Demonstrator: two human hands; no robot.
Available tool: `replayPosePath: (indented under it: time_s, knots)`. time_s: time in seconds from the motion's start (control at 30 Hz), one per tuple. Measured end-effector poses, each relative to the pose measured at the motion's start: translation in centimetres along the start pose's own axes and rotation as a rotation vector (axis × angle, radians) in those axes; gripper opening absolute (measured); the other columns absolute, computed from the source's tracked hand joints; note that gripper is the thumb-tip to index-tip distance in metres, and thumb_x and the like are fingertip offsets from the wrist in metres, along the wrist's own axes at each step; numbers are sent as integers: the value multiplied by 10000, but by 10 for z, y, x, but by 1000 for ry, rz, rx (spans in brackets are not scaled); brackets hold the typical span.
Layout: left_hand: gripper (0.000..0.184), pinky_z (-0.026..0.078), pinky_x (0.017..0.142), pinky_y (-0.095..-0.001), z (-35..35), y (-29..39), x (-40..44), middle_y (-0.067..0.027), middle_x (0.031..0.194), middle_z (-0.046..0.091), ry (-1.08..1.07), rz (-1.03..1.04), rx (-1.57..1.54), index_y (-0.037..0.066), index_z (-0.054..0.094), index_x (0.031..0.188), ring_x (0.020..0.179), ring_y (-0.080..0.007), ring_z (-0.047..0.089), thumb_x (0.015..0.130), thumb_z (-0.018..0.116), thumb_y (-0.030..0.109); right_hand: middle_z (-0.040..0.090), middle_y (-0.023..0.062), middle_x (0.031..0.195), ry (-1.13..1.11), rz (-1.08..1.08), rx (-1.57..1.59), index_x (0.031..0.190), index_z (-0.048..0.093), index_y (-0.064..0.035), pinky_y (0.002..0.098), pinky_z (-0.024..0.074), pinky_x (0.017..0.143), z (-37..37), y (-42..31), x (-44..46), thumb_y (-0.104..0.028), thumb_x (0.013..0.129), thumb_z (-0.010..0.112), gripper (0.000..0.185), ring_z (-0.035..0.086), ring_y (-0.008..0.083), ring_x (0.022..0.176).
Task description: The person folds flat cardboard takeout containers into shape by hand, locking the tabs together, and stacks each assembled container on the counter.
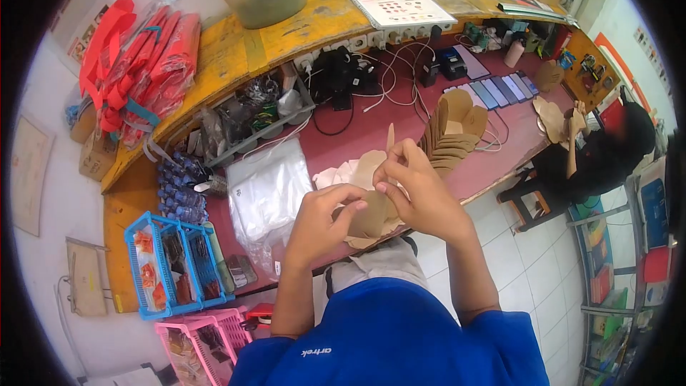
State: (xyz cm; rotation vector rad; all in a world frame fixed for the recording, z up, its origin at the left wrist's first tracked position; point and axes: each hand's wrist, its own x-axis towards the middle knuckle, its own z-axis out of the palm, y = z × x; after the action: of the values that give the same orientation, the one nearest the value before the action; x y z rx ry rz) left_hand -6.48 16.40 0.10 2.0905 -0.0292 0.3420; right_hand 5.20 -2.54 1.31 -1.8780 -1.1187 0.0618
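**Two hands at a brown paper piece by the desk's near edge**

The brown paper piece [367,220] sits between the person's hands, in front of the body, where both hands reach it easily. The right hand [421,189] has thumb and forefinger brought together, apparently pinching the upper edge; such a light fingertip hold likely suits thin, bendable card. The left hand [325,221] curls at the left side, thumb and forefinger slightly parted; whether they grip the paper cannot be told.

Pale paper pieces [334,175] lie just beyond on the red desktop [361,143]. To the right and farther off, brown containers stand in a nested stack [449,144], which probably saves room. Clear plastic bags [268,189] lie flat, one over another, left of the hands. Phones [500,91] line up at the far right, apart from the paper; another person [607,146] sits beyond the stack.
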Motion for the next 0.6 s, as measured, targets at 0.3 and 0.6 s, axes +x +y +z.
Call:
replayPosePath:
  time_s: [0.3, 0.6]
  knots:
    - [124, 541, 731, -324, 15, -21, -6, -121, 872, 718, 170, 110, -77, -16, 725, 1007, 793, -231, 706, 919, 753, 67, 737, 164, 1188, 133, 42, 223, 1222, 716, -6, 390, 525, 981, 35, 10, -24, -121, 936, 765, 312, 703, 312, 1108]
    - [132, 520, 806, -349, 30, -17, -7, -125, 933, 710, 362, -25, -92, 1, 731, 980, 860, -234, 646, 895, 795, 79, 749, 130, 931, 323, 36, 215, 991, 775, -2, 376, 528, 802, 48, 12, -22, -88, 875, 805, 147, 694, 299, 879]
